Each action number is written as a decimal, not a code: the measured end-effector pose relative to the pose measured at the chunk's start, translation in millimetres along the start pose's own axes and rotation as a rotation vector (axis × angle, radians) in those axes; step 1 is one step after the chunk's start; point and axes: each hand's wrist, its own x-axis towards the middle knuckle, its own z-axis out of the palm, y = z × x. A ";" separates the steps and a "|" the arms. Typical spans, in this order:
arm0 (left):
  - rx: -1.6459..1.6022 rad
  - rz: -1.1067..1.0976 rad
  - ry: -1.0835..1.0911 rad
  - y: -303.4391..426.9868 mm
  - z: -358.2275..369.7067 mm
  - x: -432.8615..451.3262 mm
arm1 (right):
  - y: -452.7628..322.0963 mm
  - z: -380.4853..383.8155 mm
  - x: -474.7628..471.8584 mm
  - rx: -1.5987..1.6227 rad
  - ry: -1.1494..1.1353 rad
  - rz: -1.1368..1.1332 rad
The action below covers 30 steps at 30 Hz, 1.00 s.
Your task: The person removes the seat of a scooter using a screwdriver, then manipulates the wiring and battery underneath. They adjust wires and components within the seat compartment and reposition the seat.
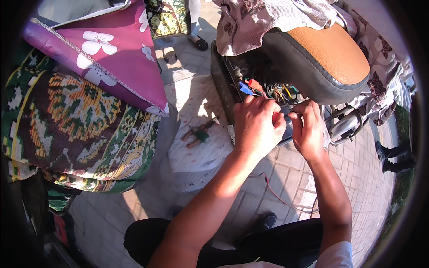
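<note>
My left hand (257,122) and my right hand (306,125) face each other over an uncovered bay under the orange and black seat (330,53) of a scooter-like vehicle. The fingers of both are bent, thumbs close together, at thin wires; what lies between the fingertips is too small and hidden to tell. Just beyond my left hand are a red connector (255,83) and a blue connector (245,88). A bundle of coloured wires (283,92) fills the bay behind my hands.
Pliers and a green-handled tool (201,135) lie on a pale spotted surface (187,157) to the left. A patterned fabric cover (83,124) and a purple flowered cover (124,50) stand at far left. A thin red cable (285,202) runs over the paving. People's feet (200,43) show beyond.
</note>
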 end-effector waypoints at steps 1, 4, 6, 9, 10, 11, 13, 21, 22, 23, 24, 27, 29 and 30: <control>-0.022 0.006 -0.027 0.6 -1.2 0.7 | 1.5 -0.2 -3.2 -0.056 -0.042 -0.001; -0.153 0.046 0.124 -6.1 -5.8 6.4 | 17.7 -5.1 -6.5 -0.097 -0.107 0.024; -0.185 -0.130 0.190 -12.2 -9.4 6.8 | 30.1 -7.6 -6.1 -0.038 -0.097 0.123; -0.333 -0.539 0.317 -27.8 -16.9 11.8 | 39.5 -7.7 -4.2 0.252 -0.079 0.476; -0.565 -0.535 0.268 -33.9 -20.2 14.9 | 39.0 -7.3 -3.4 0.348 -0.053 0.493; -0.792 -0.566 0.201 -39.9 -23.8 17.7 | 36.6 -7.9 -3.2 0.449 -0.046 0.578; -0.731 -0.446 -0.018 -48.0 -31.3 16.8 | 29.1 -10.9 -1.8 0.564 -0.040 0.630; -0.217 -0.153 -0.116 -49.9 -26.0 17.8 | 3.3 -19.6 16.4 -0.022 -0.286 0.242; -0.192 -0.150 -0.144 -45.9 -25.4 17.6 | 1.3 -16.8 19.1 -0.066 -0.288 0.245; -0.169 -0.197 -0.193 -42.4 -26.3 18.4 | -0.5 -13.6 22.1 -0.103 -0.302 0.250; -0.145 -0.245 -0.242 -38.6 -28.4 18.8 | -2.0 -14.7 23.9 -0.241 -0.355 0.235; -0.351 -0.432 -0.379 -29.8 -39.5 21.5 | -2.3 -19.4 30.1 0.199 -0.139 0.273; -0.317 -0.456 -0.454 -28.6 -44.4 28.1 | 1.4 -28.9 30.1 0.221 -0.133 0.172; -0.298 -0.387 -0.392 -26.9 -42.8 31.1 | 5.9 -38.7 28.2 0.163 -0.279 0.190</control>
